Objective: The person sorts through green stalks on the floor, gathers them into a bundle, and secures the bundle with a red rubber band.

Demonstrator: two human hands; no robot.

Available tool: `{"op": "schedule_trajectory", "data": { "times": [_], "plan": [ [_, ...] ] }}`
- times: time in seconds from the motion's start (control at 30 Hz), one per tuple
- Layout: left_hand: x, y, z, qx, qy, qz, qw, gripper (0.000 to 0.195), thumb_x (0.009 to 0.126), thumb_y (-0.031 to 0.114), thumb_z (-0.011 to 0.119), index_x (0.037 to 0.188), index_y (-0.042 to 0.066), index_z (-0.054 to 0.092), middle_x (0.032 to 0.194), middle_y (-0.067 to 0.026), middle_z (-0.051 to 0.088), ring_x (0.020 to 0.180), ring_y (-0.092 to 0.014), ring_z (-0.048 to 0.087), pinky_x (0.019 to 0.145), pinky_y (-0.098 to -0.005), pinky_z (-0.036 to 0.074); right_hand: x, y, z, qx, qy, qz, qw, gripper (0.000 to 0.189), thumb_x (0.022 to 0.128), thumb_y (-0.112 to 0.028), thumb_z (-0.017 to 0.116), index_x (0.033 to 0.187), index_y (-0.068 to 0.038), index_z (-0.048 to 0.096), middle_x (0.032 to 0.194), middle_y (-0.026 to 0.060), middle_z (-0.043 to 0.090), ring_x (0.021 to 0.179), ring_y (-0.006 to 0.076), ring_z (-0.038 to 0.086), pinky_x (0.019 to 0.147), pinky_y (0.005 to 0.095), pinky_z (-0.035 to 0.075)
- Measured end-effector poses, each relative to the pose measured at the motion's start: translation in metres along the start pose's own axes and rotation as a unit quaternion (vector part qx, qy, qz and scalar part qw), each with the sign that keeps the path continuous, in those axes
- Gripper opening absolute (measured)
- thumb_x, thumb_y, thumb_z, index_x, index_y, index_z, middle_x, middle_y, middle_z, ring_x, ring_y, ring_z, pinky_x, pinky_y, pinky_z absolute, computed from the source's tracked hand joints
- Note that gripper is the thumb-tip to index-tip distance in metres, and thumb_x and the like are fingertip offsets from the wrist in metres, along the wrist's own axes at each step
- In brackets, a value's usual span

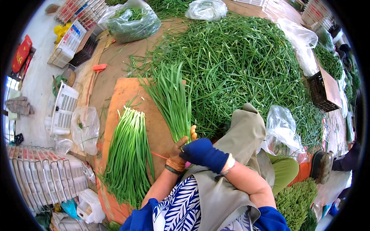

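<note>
My left hand [177,154], in an orange-brown work glove, grips a bunch of green garlic chives [173,106] near its lower end. The leaves fan upward, away from me. My right hand [203,154], in a dark blue glove, is curled against the base of this bunch and hides the stalk ends; what its fingers hold is out of sight. To the left, a larger bundle of chives [128,153] lies on an orange-brown board [156,124], its pale cut ends pointing away from me. A thin red strip [158,155] runs across the board beside my left wrist.
A large heap of loose chives [240,63] spreads ahead and right. Clear plastic bags [280,124] lie by my knee, and a filled bag [134,26] stands at the back. White plastic crates [49,170] line the left side. A black crate [323,89] sits right.
</note>
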State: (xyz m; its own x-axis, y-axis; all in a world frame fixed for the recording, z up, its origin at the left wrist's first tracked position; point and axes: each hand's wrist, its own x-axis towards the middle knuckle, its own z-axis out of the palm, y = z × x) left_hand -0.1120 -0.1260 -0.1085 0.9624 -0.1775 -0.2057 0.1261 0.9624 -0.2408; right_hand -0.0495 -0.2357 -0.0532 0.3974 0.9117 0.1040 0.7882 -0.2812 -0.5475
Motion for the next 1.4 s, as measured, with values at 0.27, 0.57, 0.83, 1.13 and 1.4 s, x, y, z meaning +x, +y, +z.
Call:
{"op": "schedule_trajectory", "data": {
  "times": [0.27,0.57,0.83,1.13,1.4],
  "plan": [
    [-0.007,0.0,0.017,0.169,0.017,0.027,0.985,0.053,0.08,0.018,0.06,0.125,0.0,0.039,0.109,-0.0161,0.056,0.096,-0.026,0.059,0.086,-0.0433,0.047,0.001,0.033,-0.02,0.245,0.117,0.211,0.939,0.042,0.072,-0.039,0.065,0.093,-0.003,0.057,0.077,0.0138,0.057,0.067,0.0246,0.057,0.06,0.034,0.045],
    [-0.014,0.008,0.003,0.212,0.028,0.017,0.977,0.041,0.079,0.009,0.059,0.116,-0.004,0.047,0.099,-0.0153,0.061,0.084,-0.023,0.062,0.076,-0.0386,0.051,0.01,0.057,0.006,0.378,0.081,0.224,0.894,0.034,0.077,-0.033,0.062,0.089,-0.002,0.059,0.074,0.0075,0.059,0.065,0.0192,0.055,0.06,0.0318,0.045],
    [-0.017,0.011,0.008,0.179,0.057,-0.013,0.982,0.041,0.077,0.004,0.058,0.116,-0.006,0.047,0.095,-0.012,0.062,0.073,-0.017,0.058,0.067,-0.032,0.05,0.024,0.059,0.002,0.518,0.058,0.27,0.81,0.025,0.08,-0.028,0.063,0.072,-0.005,0.06,0.061,-0.0029,0.052,0.056,0.005,0.044,0.051,0.023,0.038],
    [-0.006,0.001,0.018,0.24,0.19,0.039,0.951,0.026,0.079,0.005,0.054,0.104,-0.004,0.056,0.084,-0.0084,0.06,0.068,-0.017,0.055,0.063,-0.0283,0.046,0.003,0.04,-0.024,0.392,0.126,0.159,0.897,0.024,0.079,-0.024,0.063,0.067,-0.004,0.057,0.061,-0.0013,0.053,0.056,0.0062,0.044,0.05,0.0261,0.037],
    [0.008,-0.008,0.036,0.324,0.281,0.081,0.9,0.027,0.081,0.006,0.055,0.107,-0.001,0.055,0.087,-0.0077,0.059,0.071,-0.019,0.055,0.068,-0.0313,0.048,0.014,0.06,-0.036,0.565,0.258,0.236,0.747,0.021,0.078,-0.021,0.06,0.087,-0.001,0.06,0.073,0.0067,0.06,0.066,0.0148,0.055,0.063,0.0295,0.046]
  ]
}}
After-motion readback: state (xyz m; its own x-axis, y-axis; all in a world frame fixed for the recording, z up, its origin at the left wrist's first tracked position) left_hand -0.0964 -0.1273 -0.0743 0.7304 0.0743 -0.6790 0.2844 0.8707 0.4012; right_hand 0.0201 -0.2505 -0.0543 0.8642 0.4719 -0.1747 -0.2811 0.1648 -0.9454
